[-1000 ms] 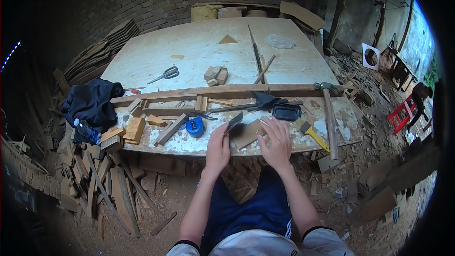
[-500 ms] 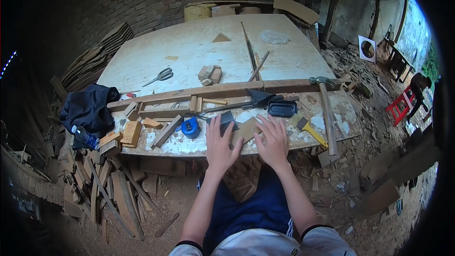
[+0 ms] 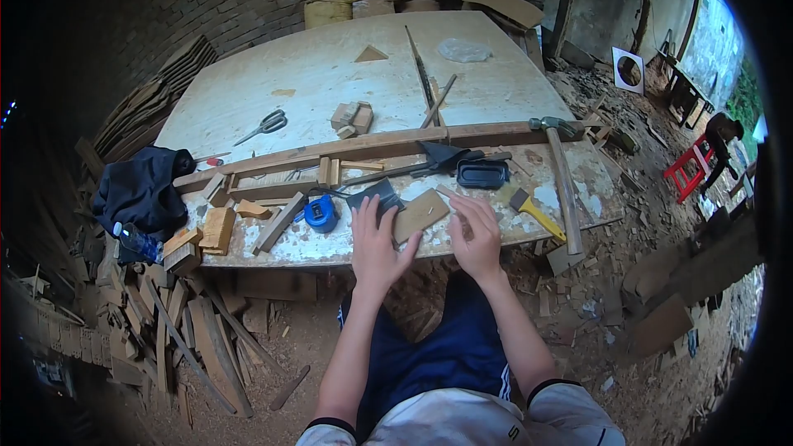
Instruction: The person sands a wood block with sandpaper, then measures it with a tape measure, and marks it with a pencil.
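My left hand [image 3: 378, 248] lies near the bench's front edge with its fingers stretched over a dark flat sheet [image 3: 373, 195]. Its thumb reaches the lower edge of a flat brown rectangular piece [image 3: 422, 213], which has a small pale mark on it. To the right of that piece is my right hand [image 3: 477, 241], open, fingers spread and slightly bent, holding nothing visible. A blue tape measure [image 3: 320, 213] sits left of my left hand. Beyond my right hand rests a black plastic tray [image 3: 482, 173], and to its right a yellow-handled brush [image 3: 538, 216].
A hammer [image 3: 564, 186] lies across the bench's right end. Scissors [image 3: 263, 126], a long wooden frame [image 3: 372, 144] and wood blocks [image 3: 218, 230] are on the bench [image 3: 330, 87]. Dark cloth [image 3: 147, 190] and a water bottle [image 3: 136, 241] are left. Scrap wood [image 3: 206, 347] covers the floor.
My right hand has drawn away from the brown piece, so more of it shows. My left hand stays near the dark sheet. The whole view has shifted slightly.
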A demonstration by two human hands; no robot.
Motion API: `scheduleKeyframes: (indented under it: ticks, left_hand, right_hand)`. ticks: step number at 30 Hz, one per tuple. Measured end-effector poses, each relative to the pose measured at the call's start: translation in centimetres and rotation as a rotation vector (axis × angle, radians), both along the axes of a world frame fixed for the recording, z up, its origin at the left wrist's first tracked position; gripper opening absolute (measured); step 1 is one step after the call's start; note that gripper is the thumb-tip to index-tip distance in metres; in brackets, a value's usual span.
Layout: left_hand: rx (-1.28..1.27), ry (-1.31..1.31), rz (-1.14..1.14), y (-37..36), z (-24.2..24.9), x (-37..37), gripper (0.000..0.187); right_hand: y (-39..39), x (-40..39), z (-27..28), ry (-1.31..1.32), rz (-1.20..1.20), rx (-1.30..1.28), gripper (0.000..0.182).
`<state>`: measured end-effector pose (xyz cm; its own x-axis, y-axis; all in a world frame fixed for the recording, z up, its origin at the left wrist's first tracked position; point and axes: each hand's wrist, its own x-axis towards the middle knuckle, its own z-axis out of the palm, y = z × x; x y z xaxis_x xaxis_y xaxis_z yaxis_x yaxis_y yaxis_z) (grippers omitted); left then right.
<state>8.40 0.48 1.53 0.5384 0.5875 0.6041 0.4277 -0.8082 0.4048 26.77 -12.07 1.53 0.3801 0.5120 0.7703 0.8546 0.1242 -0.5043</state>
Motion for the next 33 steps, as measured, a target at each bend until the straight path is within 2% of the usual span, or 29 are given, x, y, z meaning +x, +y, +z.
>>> scheduleKeyframes:
  ticks: [3, 6, 9, 12, 15, 16, 21, 26, 29, 31, 33]
  left_hand:
    - [0.005, -0.008, 0.050, 0.2, -0.6, 0.1, 0.063]
    - [-0.045, -0.050, 0.042, 0.3, -0.7, 0.2, 0.060]
    - [-0.069, -0.037, 0.051, 0.3, -0.6, 0.0, 0.057]
    - [-0.043, -0.015, 0.077, 0.3, -0.6, 0.1, 0.058]
    - [-0.013, -0.005, 0.094, 0.3, -0.9, 0.5, 0.062]
    - [-0.006, 0.002, 0.098, 0.2, -0.8, 0.5, 0.063]
    - [0.011, 0.034, 0.114, 0.3, -0.9, 0.4, 0.069]
    - [-0.010, 0.002, 0.109, 0.5, -1.2, 0.4, 0.067]
    - [0.000, -0.005, 0.100, 0.6, -1.3, 0.3, 0.066]
    - [0.007, -0.011, 0.081, 0.6, -1.3, 0.3, 0.066]
    - [0.011, -0.019, 0.060, 0.6, -1.3, 0.3, 0.065]
  right_hand:
    - [-0.6, -0.1, 0.2, 0.134, -0.003, 0.012, 0.030]
    - [-2.0, 0.4, 0.6, 0.074, -0.106, 0.025, 0.029]
    - [-4.8, 2.3, 1.3, 0.081, -0.314, -0.044, 0.034]
    - [-7.8, 4.2, 2.3, 0.030, -0.509, -0.260, 0.039]
    - [-9.5, 5.3, 0.4, 0.003, -0.562, -0.426, 0.044]
    - [-9.6, 5.5, -0.1, -0.071, -0.538, -0.408, 0.042]
    - [-10.1, 5.4, 0.5, -0.036, -0.473, -0.407, 0.032]
    - [-9.4, 4.1, 2.3, 0.030, -0.395, -0.273, 0.024]
    - [-8.0, 1.7, 4.8, 0.186, -0.202, -0.252, 0.024]
    - [-6.5, 0.1, 5.7, 0.130, -0.044, -0.282, 0.019]
    - [-4.8, -1.5, 7.0, -0.038, 0.114, -0.317, 0.022]
